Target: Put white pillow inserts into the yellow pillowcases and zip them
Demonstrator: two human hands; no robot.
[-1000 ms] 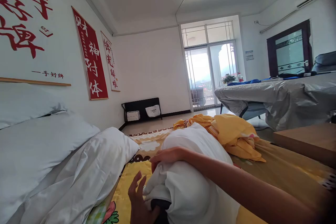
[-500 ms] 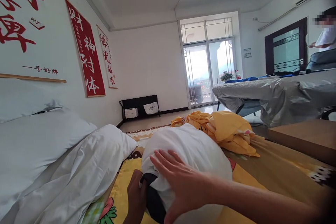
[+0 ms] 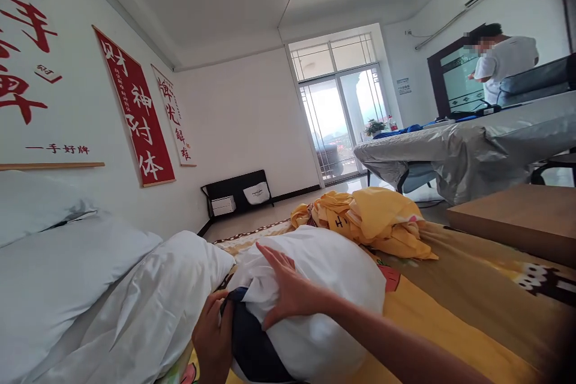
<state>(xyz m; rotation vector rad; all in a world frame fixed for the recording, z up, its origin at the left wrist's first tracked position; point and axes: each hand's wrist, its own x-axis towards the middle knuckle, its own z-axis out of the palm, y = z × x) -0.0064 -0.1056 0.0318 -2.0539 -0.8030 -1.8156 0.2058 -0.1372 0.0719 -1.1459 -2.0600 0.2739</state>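
1 white bundle (image 3: 333,264), with left hand (image 3: 211,336) and right hand (image 3: 294,291) both on it.
The bundle lies on the yellow bedspread (image 3: 418,330), partly hidden by the right forearm (image 3: 382,330) crossing over it. White bedding (image 3: 180,300) is heaped just to its left; yellow cloth (image 3: 382,216) lies beyond. Farther off come a brown slab (image 3: 513,216), a covered table (image 3: 468,153), a black bench (image 3: 236,183) and 1 person (image 3: 508,60) past the table. Left fingers pinch the bundle's dark flap (image 3: 256,342); the right hand rests spread on the white fabric, thumb well apart from the fingers.
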